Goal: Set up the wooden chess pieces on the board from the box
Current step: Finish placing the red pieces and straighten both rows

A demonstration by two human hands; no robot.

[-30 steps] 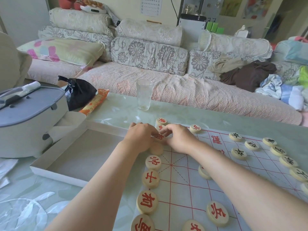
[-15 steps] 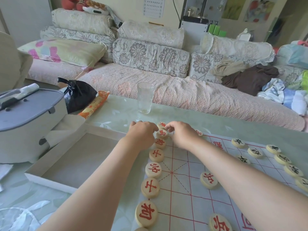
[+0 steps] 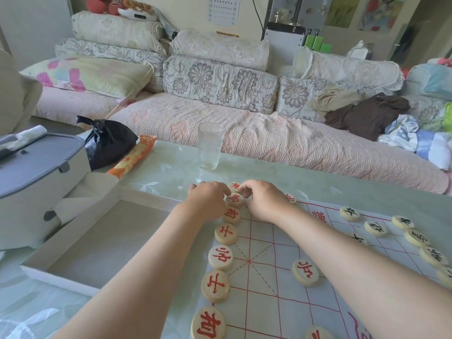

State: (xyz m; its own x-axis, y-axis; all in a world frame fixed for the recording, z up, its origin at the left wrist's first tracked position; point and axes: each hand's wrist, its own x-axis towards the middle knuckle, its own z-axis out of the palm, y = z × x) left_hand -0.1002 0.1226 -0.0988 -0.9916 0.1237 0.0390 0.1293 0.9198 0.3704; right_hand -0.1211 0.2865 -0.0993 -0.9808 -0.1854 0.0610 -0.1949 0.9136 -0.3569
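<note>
Grip is holding as before: left hand [image 3: 208, 201] and right hand [image 3: 265, 203] are pinching one red-lettered piece [image 3: 234, 200] just nearer than the glass [image 3: 210, 146]; board [image 3: 265, 287] is lying nearer still on the worktop [image 3: 171, 167], sofa [image 3: 281, 140] beyond.

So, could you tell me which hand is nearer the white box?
Left. The left hand is beside the white box; the right hand is farther, over the board.

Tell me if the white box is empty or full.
Empty as far as seen: the box shows only bare floor, nothing inside.
</note>
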